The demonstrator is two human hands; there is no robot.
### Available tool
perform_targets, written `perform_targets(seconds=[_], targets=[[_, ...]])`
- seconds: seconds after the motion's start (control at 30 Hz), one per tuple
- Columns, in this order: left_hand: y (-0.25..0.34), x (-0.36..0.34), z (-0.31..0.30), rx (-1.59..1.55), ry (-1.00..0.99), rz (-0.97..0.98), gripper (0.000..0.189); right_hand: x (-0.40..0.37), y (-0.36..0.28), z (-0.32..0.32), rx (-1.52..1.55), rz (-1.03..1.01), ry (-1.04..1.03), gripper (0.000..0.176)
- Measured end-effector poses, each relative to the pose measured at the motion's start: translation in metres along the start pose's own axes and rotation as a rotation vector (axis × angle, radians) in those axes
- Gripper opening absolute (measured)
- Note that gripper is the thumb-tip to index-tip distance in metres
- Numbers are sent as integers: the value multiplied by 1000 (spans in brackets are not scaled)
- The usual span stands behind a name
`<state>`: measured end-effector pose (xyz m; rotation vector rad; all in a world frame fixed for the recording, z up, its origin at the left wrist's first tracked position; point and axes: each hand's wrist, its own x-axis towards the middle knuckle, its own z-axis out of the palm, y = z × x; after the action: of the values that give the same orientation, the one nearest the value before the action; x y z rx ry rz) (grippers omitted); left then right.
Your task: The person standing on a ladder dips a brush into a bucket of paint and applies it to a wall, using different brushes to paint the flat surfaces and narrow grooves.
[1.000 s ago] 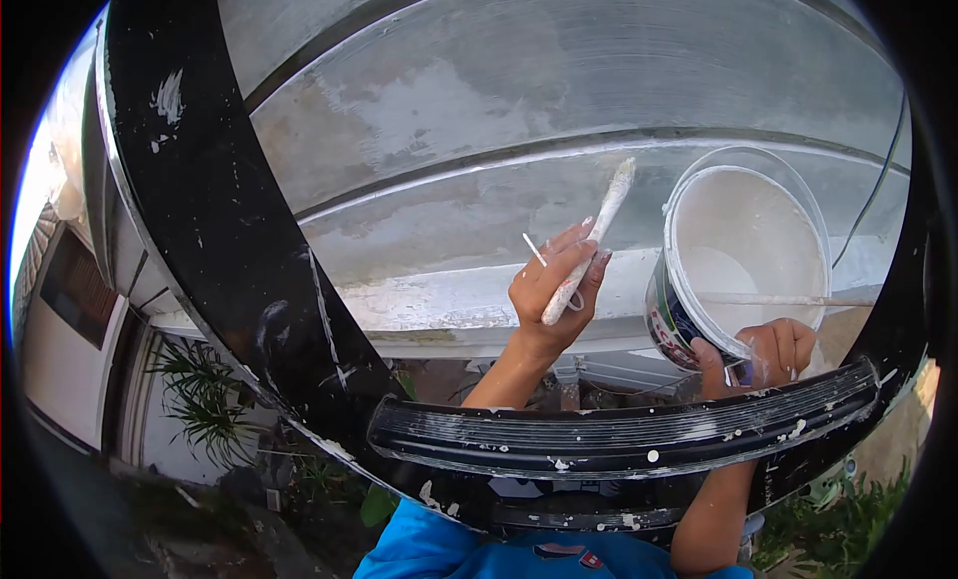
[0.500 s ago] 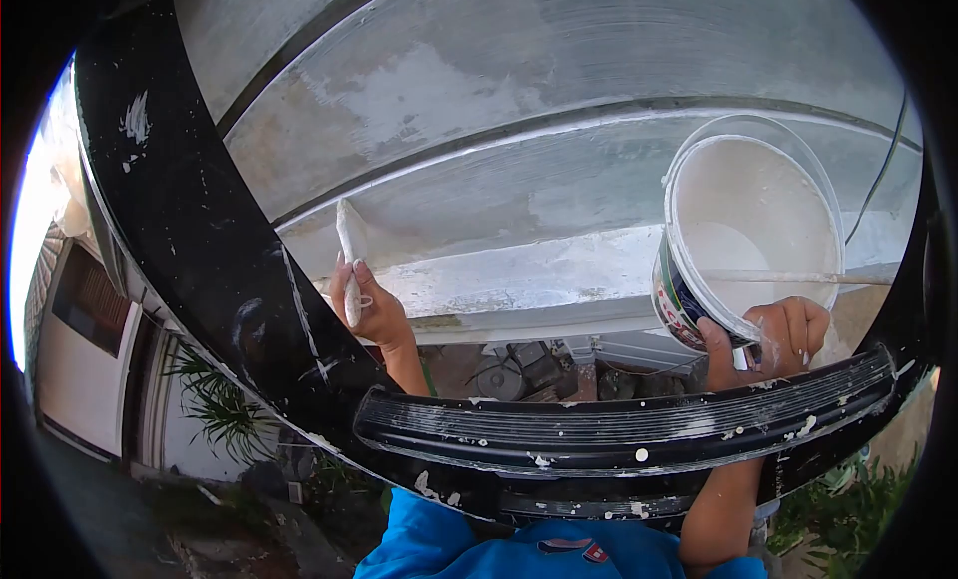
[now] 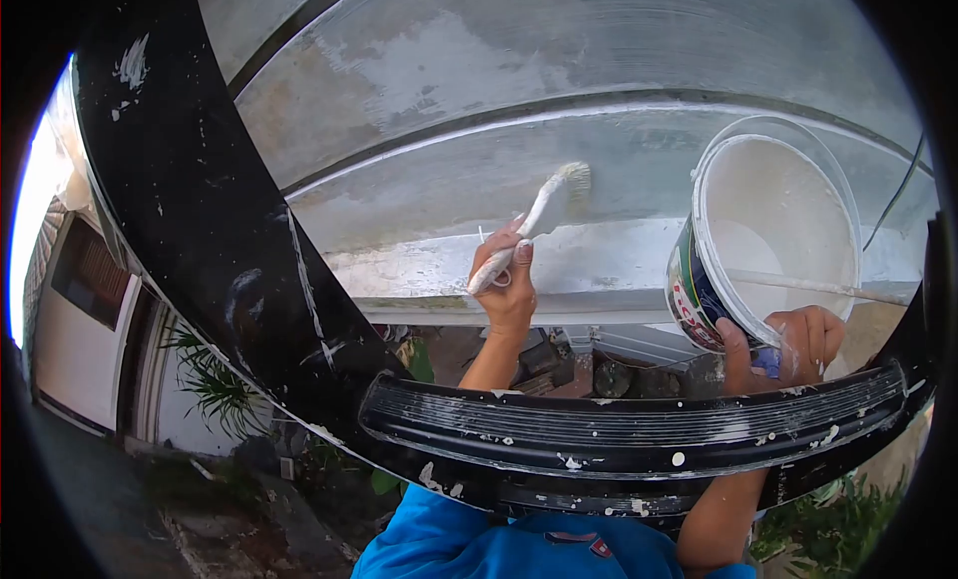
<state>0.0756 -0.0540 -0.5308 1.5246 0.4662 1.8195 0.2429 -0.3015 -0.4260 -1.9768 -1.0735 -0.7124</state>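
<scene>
My left hand is closed around the handle of a paintbrush coated in white. Its bristles lie against the grey wall, below the long groove. My right hand grips a paint bucket near its rim, thumb on the labelled side and fingers over the edge. The bucket tilts toward me, with white paint inside and its clear handle raised behind. A pale stick lies across its mouth.
A black ladder spotted with paint runs between me and the wall, one rung crossing in front of my forearms. A white-painted ledge follows the wall's lower edge. Far below are plants, a doorway and stacked objects. A dark cable hangs at right.
My left hand has carried the paintbrush right along the wall, from the groove's left end toward the middle. The bucket stays in my right hand, shifted slightly right in view.
</scene>
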Motion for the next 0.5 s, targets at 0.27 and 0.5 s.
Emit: perform_targets(seconds=[0.27, 0.5], targets=[[16, 64, -180, 498, 600, 91, 15, 8, -1, -2, 15, -44, 20, 26], [3, -6, -9, 447, 95, 372, 13, 6, 2, 0, 18, -83, 34, 27]])
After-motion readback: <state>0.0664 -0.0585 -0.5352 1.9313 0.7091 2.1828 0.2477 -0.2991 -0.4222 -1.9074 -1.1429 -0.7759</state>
